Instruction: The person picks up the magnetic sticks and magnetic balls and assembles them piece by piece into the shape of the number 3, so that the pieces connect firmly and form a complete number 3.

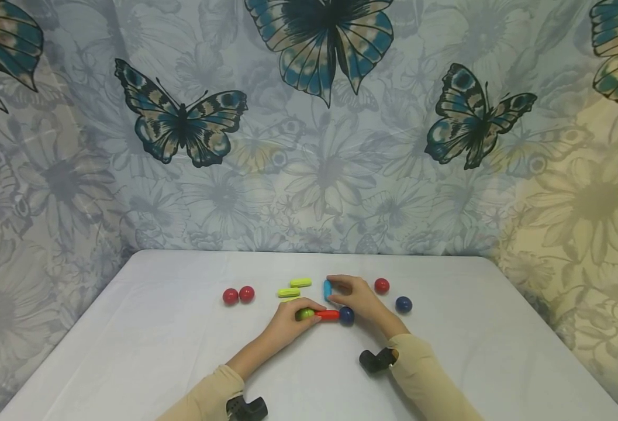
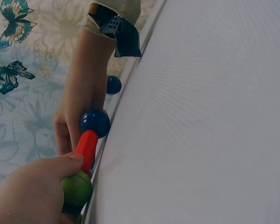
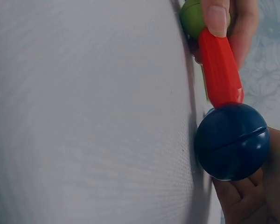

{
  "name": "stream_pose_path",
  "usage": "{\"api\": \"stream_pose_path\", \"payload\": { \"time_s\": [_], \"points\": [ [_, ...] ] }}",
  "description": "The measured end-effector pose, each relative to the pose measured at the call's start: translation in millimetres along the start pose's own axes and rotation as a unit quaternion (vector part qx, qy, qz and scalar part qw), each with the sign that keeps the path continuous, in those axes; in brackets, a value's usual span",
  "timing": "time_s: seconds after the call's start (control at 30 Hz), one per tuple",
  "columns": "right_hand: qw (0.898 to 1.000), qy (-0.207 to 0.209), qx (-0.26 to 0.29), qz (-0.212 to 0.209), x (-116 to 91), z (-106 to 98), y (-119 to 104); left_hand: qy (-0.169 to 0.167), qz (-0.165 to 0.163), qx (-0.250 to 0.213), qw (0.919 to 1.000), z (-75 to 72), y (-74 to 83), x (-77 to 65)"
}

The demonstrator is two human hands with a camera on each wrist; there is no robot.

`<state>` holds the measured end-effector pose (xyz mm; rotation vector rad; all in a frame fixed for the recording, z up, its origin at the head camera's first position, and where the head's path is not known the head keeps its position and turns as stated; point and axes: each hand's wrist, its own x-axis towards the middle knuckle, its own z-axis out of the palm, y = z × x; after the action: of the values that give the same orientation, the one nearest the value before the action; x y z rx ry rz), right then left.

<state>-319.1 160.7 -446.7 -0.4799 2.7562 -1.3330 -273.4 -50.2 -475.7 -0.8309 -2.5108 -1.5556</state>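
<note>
My left hand [image 1: 286, 320] holds a green ball [image 2: 77, 190] and the near end of a red stick [image 1: 328, 316], its thumb lying over where they meet. On the stick's other end sits a dark blue ball [image 3: 232, 142], so the three form one straight piece low over or on the table. Beyond that piece, my right hand [image 1: 362, 297] pinches a light blue stick [image 1: 327, 290] by its two ends, between thumb and fingers. The right wrist view hides the light blue stick almost wholly behind the dark blue ball.
Yellow-green sticks [image 1: 289, 292] lie just behind the left hand. Two red balls [image 1: 230, 297] rest to the left. Right of the right hand are a red ball [image 1: 382, 285] and another dark blue ball [image 1: 404, 304]. A white table [image 1: 145, 327] meets a butterfly-patterned cloth [image 1: 330, 187] behind.
</note>
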Motion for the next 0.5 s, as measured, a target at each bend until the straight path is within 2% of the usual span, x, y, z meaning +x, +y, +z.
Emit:
{"api": "stream_pose_path", "payload": {
  "time_s": [0.33, 0.5],
  "points": [
    [1.000, 0.012, 0.024, -0.003, -2.7, -0.4, 2.6, 0.000, -0.001, -0.005, 1.0000, -1.2, 4.3, -1.4],
    [0.999, 0.013, 0.042, -0.020, -4.9, -1.8, 8.3, 0.000, -0.001, -0.001, 1.0000, -1.5, 5.5, -1.2]
  ]
}}
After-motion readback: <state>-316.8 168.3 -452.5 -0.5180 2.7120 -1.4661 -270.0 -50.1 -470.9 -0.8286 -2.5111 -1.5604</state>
